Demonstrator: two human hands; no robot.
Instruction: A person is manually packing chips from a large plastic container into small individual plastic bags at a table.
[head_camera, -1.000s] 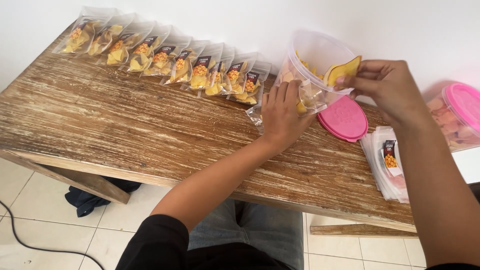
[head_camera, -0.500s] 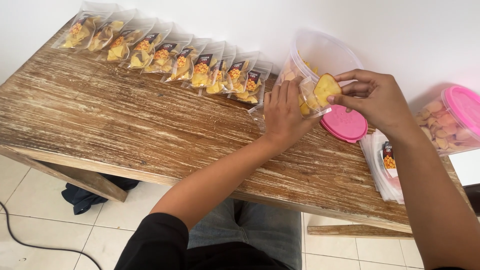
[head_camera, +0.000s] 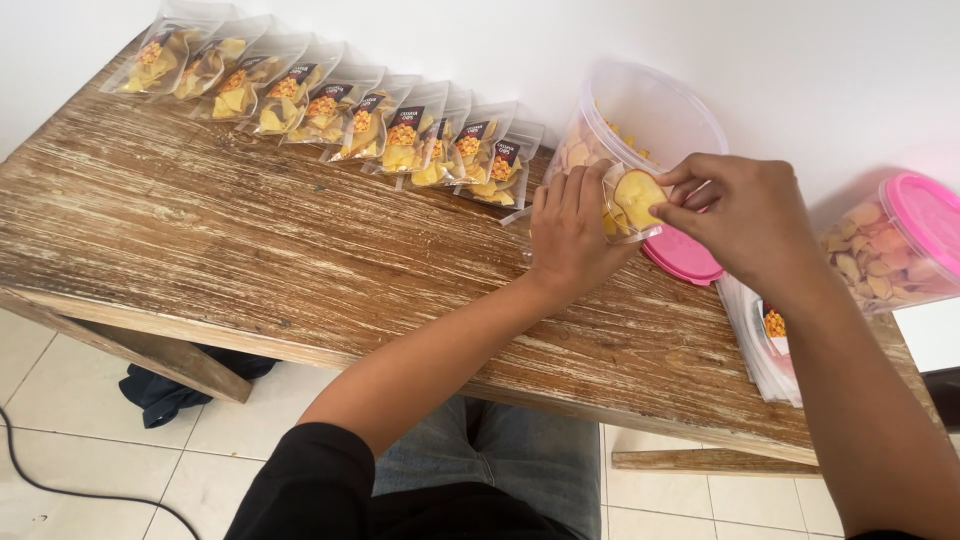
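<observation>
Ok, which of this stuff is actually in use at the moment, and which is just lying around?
In use:
left hand holding clear pouch
right hand pushing yellow chip in
open tub

Lying about:
row of filled pouches
pink lid
empty pouch stack
closed tub

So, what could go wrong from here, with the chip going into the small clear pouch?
1. The right hand pinches a yellow chip at the mouth of the pouch, which the left hand holds; pushing hard could crack the chip.
2. The open clear jar leans tilted just behind the hands, its pink lid off on the table; a bump might spill chips.
3. The stack of empty pouches lies near the table edge and could slide off.
</observation>
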